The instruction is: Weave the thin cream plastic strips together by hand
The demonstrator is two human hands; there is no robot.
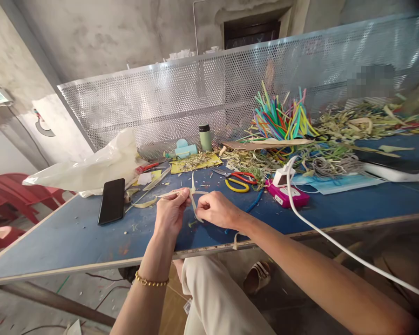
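Note:
Pale flat plant strips (193,182) cross one another between my two hands, just above the blue tabletop. My left hand (172,206) pinches the strips near the crossing, thumb against the fingers. On the right, my right hand (217,209) is closed on the lower end of one strip, its fingertips partly hidden behind the knuckles. More of the pale strip (145,204) trails out to the left of my left hand. Scissors with red and yellow handles (239,184) lie beyond my right hand, not touched.
A black phone (111,201) lies at left by a white plastic bag (91,160). Behind stand a green bottle (206,138) and colourful stems (282,118). A pink power strip (288,195) with a white cable (321,239) sits at right. Plant scraps (251,160) cover the back.

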